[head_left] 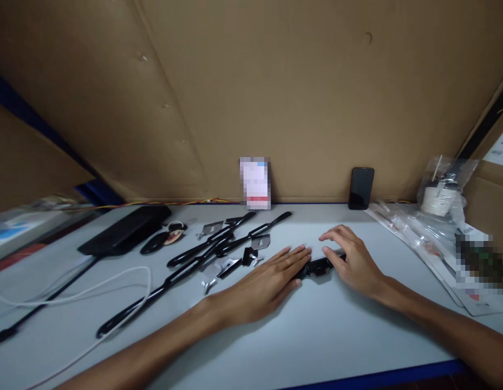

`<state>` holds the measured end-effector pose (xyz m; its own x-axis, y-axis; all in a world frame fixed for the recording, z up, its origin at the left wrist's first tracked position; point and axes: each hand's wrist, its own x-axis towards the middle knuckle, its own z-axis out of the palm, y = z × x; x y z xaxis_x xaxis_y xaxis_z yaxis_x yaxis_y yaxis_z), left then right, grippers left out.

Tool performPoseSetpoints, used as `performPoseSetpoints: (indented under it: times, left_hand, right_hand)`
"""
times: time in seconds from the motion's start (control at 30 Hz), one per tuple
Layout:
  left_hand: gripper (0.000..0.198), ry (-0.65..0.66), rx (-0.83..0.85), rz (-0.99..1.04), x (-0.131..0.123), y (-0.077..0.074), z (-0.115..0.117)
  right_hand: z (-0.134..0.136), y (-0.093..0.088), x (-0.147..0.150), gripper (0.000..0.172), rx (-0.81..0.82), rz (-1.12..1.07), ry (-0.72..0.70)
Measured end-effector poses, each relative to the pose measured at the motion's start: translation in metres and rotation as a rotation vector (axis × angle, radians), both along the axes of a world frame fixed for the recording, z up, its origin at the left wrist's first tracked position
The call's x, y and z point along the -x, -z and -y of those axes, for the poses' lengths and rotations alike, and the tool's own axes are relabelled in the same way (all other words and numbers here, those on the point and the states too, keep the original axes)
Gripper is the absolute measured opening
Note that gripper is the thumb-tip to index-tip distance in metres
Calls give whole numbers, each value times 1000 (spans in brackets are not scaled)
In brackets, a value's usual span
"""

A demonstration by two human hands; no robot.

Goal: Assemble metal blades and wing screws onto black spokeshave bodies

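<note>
My left hand (271,279) lies flat, fingers stretched out together, over the left part of a black spokeshave (319,266) on the table. My right hand (354,260) is at the tool's other end, its thumb and forefinger curved and well apart. The middle of the spokeshave shows between my hands; both handles are mostly covered. To the left lie several black spokeshave bodies (182,272), long with curved handles. Among them are metal blades (261,242), a black cap piece (250,256) and silver thumbscrews (208,286).
A black case (125,230), a key fob (154,242) and a white cable (148,287) are on the left. A phone (361,188) leans on the cardboard wall (308,97). Plastic-wrapped packages (422,254) and a bagged white container (440,197) are on the right.
</note>
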<state>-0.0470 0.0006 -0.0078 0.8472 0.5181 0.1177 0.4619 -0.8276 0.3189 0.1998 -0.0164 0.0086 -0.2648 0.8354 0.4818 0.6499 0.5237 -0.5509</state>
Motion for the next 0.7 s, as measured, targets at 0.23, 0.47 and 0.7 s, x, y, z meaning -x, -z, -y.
performPoseSetpoints:
  times: [0.23,0.47,0.7]
  left_hand:
    - [54,9,11,15,0,-1,1]
    - [55,14,15,18,0,-2,2]
    - [58,66,-74,62,3,-3,3]
  right_hand:
    - [-9,-2,-15,50,148,307,-227]
    - [-40,13,-42,28,126,309,-17]
    - [-46,14,-47,30,61,340,81]
